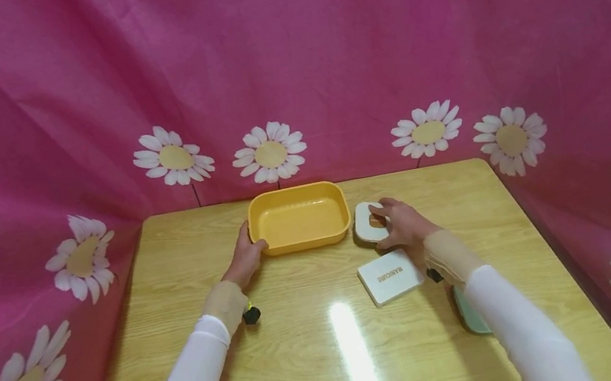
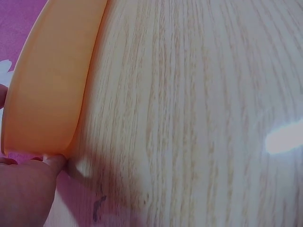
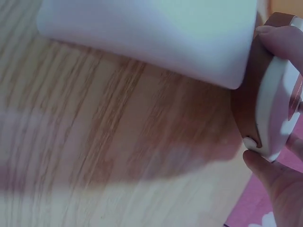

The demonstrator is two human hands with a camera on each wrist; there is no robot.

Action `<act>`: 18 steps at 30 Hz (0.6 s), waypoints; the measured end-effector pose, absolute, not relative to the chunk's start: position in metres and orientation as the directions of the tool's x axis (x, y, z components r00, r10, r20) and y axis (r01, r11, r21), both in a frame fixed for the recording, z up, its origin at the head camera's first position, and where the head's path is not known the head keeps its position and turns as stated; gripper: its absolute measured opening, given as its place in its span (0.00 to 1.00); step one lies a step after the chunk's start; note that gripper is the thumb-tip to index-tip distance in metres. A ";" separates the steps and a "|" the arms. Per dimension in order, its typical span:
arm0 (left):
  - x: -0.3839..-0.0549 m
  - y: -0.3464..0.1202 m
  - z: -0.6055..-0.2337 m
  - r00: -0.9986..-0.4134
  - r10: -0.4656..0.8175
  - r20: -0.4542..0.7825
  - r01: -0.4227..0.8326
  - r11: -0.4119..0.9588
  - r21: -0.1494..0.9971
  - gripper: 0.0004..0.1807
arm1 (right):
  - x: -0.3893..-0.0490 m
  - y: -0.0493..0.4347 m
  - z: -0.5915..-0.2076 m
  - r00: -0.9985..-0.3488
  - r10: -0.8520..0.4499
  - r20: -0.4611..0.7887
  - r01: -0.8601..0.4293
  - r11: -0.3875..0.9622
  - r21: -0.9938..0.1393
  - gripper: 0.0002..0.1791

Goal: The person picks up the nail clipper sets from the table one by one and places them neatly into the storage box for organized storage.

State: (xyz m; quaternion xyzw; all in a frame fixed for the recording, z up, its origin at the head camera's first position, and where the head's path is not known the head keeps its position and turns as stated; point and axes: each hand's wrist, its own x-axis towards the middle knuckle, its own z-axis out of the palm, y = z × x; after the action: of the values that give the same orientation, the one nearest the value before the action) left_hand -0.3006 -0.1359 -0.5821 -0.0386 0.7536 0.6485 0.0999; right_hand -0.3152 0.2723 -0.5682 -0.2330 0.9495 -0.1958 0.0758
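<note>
OK, my L hand [image 1: 245, 255] is gripping the L end of the yellow tray [image 1: 299, 221], fingers wrapping round the outside & thumb pressing at the near corner, so it's closing only as far as the tray wall is letting it. The tray's resting nr the far edge of the table [image 1: 298, 336], long sides running L to R. Over on the R, my R hand [image 1: 405, 223] is holding a rounded box [image 1: 367, 226] w/ a white top, brown sides & a brown patch up top; thumb & fingers are pressing in from opp. sides, so the hand's sitting part-closed w/ the box btwn. That box is sitting just R of the tray, a small gap showing btwn 'em; I'm not able to tell if its base is touching the wood. Nearer me, a flat white box [image 1: 391, 278] is lying at a slant just beside the rounded one, "MANICURE" showing in brown letters. By my R forearm a mint-green item [image 1: 471, 317] is poking out, partly hiding under the white sleeve [image 1: 524, 329], so its full shape isn't showing. A bright glare streak [image 1: 357, 360] is running down the tabletop nr the middle. Behind it all a pink curtain [image 1: 285, 55] w/ white daisies [image 1: 270, 153] is hanging round the far edge & both sides.
</note>
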 end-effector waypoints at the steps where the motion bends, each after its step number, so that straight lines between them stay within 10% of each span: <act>1: -0.300 -0.135 -0.582 -0.977 0.070 -0.204 -0.191 0.157 0.969 0.50 | -0.313 0.273 -0.566 -0.882 -0.470 -0.041 -0.413 0.811 -0.415 0.58; 18: -0.303 -0.140 -0.584 -0.966 0.083 -0.244 -0.232 0.129 0.964 0.45 | -0.304 0.266 -0.536 -0.889 -0.457 0.012 -0.421 0.808 -0.413 0.58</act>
State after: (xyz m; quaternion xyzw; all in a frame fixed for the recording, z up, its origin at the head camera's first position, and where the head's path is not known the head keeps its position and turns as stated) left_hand -0.3033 -0.1404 -0.5835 -0.0501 0.7416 0.6581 0.1198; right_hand -0.3040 0.2657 -0.5357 -0.2310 0.9498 -0.2065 0.0439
